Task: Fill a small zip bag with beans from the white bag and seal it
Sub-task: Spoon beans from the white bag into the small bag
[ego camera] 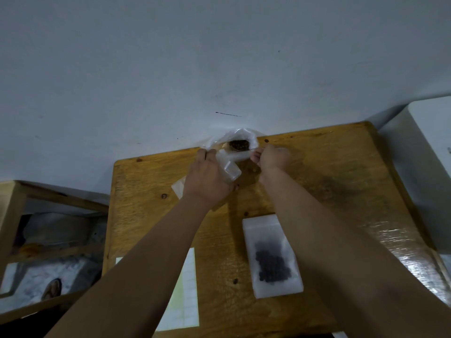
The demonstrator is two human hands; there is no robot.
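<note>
The white plastic bag point(244, 135) stands at the table's far edge against the wall, its mouth open and dark beans point(239, 144) showing inside. My left hand point(207, 176) holds a small empty clear zip bag point(230, 170) and also pinches the white bag's left rim. My right hand point(273, 158) pinches the white bag's right rim, fingers curled. A second small zip bag point(272, 257) with dark beans inside lies flat on the table nearer to me, between my forearms.
The wooden table point(329, 181) stands against a pale wall. A sheet of pale labels point(185, 291) lies near the front edge. A wooden crate-like shelf point(48, 240) stands to the left, a white box point(429, 152) to the right.
</note>
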